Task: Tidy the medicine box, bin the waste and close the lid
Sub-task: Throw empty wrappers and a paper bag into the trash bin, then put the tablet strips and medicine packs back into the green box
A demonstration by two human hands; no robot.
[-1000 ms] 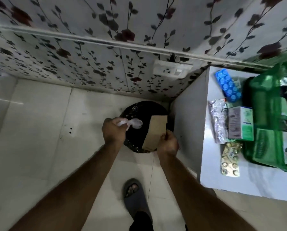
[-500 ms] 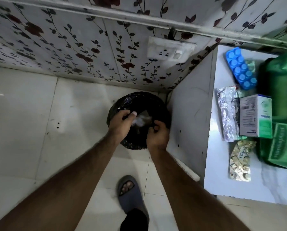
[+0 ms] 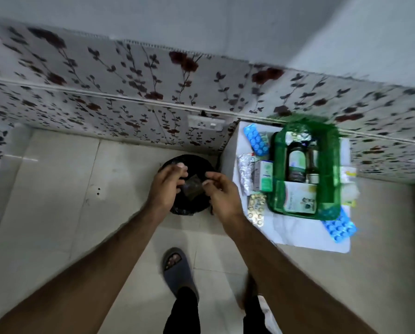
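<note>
Medicine box point(image 3: 305, 169) sits open on the table point(image 3: 298, 235); both hands point(image 3: 164, 186) point(image 3: 222, 192), loosely spread and holding nothing, hover over the bin point(image 3: 189, 208) — binning step, packing loose strips next.

Floral wallpaper point(image 3: 129, 75) is running along the wall, a white socket plate point(image 3: 206, 122) is sitting low, pale floor tiles point(image 3: 57, 189) are gleaming below.

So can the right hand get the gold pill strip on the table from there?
Probably yes. The right hand looks empty above the bin, and the gold pill strip lies uncovered at the table edge nearest it, beside the green box.
</note>
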